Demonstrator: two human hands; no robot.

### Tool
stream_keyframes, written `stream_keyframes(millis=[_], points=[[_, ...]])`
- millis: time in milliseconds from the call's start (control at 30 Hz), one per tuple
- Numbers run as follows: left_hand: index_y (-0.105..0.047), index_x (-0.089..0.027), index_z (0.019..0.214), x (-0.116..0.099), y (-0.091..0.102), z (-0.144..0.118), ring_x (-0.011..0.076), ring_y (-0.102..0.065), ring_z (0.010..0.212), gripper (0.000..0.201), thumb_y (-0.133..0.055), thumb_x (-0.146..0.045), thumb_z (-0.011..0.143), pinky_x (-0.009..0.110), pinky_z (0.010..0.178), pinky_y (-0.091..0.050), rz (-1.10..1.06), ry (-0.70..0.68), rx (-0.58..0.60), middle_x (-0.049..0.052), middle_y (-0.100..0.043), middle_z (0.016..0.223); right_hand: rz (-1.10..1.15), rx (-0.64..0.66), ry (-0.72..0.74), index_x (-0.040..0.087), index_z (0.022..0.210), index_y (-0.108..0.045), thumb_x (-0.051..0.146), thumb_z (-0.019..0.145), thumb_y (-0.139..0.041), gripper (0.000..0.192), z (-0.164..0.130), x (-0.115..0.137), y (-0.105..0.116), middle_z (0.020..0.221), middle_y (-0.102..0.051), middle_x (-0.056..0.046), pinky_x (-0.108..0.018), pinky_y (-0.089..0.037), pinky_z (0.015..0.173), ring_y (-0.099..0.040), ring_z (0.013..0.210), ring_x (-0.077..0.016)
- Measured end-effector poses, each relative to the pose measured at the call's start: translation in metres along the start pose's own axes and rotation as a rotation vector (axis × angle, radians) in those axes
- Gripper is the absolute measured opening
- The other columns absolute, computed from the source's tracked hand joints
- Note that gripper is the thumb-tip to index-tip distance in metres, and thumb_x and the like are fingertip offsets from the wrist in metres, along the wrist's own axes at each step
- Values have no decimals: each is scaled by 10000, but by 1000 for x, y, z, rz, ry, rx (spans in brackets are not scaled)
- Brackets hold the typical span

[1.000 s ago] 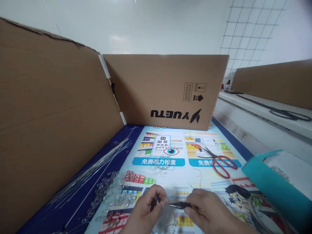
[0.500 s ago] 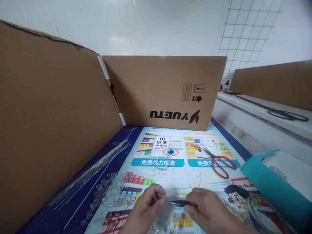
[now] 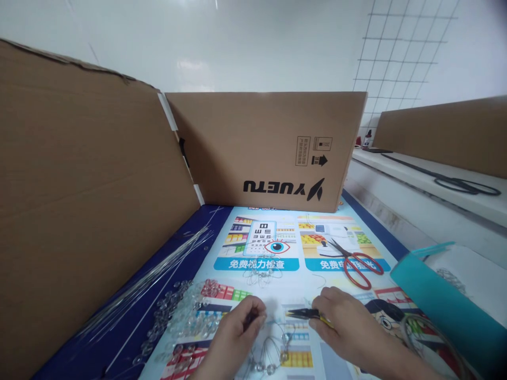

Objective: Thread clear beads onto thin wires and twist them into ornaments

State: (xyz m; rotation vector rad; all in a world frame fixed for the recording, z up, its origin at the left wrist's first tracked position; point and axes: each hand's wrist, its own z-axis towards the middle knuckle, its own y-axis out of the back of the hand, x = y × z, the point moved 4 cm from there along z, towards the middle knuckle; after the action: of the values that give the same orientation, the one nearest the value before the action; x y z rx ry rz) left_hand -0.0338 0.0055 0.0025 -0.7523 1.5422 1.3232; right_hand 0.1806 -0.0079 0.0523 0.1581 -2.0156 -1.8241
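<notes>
My right hand [image 3: 343,319] is wrapped round a pair of pliers [image 3: 304,313] with black jaws and a yellow handle part. The narrow jaws point left and stand slightly apart, with nothing visible between them. To their left, the thumb and fingers of my left hand [image 3: 240,328] are pinched together on a thin wire. From there a loop of clear beads [image 3: 270,369] on wire hangs below, between my hands. What sits right at the left fingertips is hidden. Left of that hand lies a heap of loose clear beads [image 3: 186,311].
Farther back lies another beaded wire piece [image 3: 263,266]. Red-handled scissors [image 3: 358,268] are at the right, near a teal box [image 3: 447,306] and a wire coil [image 3: 431,343]. Straight wires [image 3: 158,274] lie at the left. Cardboard panels [image 3: 222,142] stand at the back and left.
The pliers have moved right, away from my left fingertips, and their jaws have parted. The beaded loop now shows more fully between my hands.
</notes>
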Motion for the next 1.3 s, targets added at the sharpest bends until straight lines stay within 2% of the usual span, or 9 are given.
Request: stream_keyframes(millis=[167, 367, 467, 600, 733, 867, 1000, 1100, 1300], points=[[-526, -204, 787, 2, 1, -2, 142, -503, 647, 69, -465, -180, 809, 226, 607, -367, 144, -32, -1, -25, -548, 690, -53, 83, 73, 195, 827, -589, 337, 817, -481, 179, -6, -3, 11, 843, -575, -65, -317, -349, 698, -521, 826, -224], [-537, -213, 811, 1, 1, -3, 149, -527, 703, 98, -464, -148, 804, 238, 652, -379, 249, -90, -18, -11, -570, 757, -86, 85, 114, 198, 773, -574, 322, 800, -497, 149, -8, 1, -2, 825, -579, -54, -321, -337, 684, -526, 814, -229], [-536, -211, 810, 0, 3, -3, 146, -526, 694, 96, -457, -157, 817, 231, 646, -384, 208, -93, -24, -10, -572, 751, -85, 86, 107, 197, 769, -575, 321, 793, -503, 145, -7, 0, -2, 823, -581, -54, -320, -336, 680, -528, 814, -230], [-540, -207, 810, -4, 5, -5, 145, -522, 679, 79, -464, -198, 828, 223, 626, -389, 119, -71, -15, -8, -570, 744, -39, 133, 137, 201, 814, -592, 337, 813, -476, 179, -8, -6, 9, 814, -583, -54, -305, -343, 669, -536, 795, -214], [-546, -202, 815, -8, 6, -8, 145, -520, 695, 76, -480, -235, 834, 221, 630, -393, 8, -38, -4, -1, -573, 770, -83, 124, 92, 190, 800, -599, 350, 815, -471, 206, -6, -13, 16, 809, -583, -67, -316, -338, 660, -536, 794, -230], [-550, -192, 801, -5, 5, -5, 133, -487, 673, 75, -513, -254, 820, 214, 609, -377, -97, 4, -2, -8, -546, 740, -84, 119, 97, 186, 802, -601, 338, 809, -483, 192, -4, -11, 9, 812, -583, -71, -320, -340, 672, -531, 802, -231], [-529, -180, 791, 2, 6, 1, 94, -405, 556, 121, -556, -298, 787, 187, 506, -317, -279, 106, -33, -40, -478, 655, -45, 97, 128, 186, 798, -588, 322, 804, -501, 161, -3, -6, -3, 828, -575, -62, -316, -343, 704, -520, 820, -219], [-523, -176, 766, -3, 6, -1, 81, -356, 516, 167, -593, -327, 755, 180, 469, -283, -367, 152, -57, -54, -442, 621, -17, 72, 152, 191, 813, -579, 327, 814, -504, 155, -2, -4, -8, 851, -565, -57, -316, -345, 725, -507, 843, -215], [-525, -187, 786, -15, 1, -11, 92, -381, 547, 146, -557, -329, 792, 190, 492, -306, -340, 157, 10, -45, -453, 651, 18, 40, 165, 205, 836, -581, 350, 818, -517, 160, 2, -2, -13, 870, -550, -50, -330, -342, 757, -484, 874, -220]])
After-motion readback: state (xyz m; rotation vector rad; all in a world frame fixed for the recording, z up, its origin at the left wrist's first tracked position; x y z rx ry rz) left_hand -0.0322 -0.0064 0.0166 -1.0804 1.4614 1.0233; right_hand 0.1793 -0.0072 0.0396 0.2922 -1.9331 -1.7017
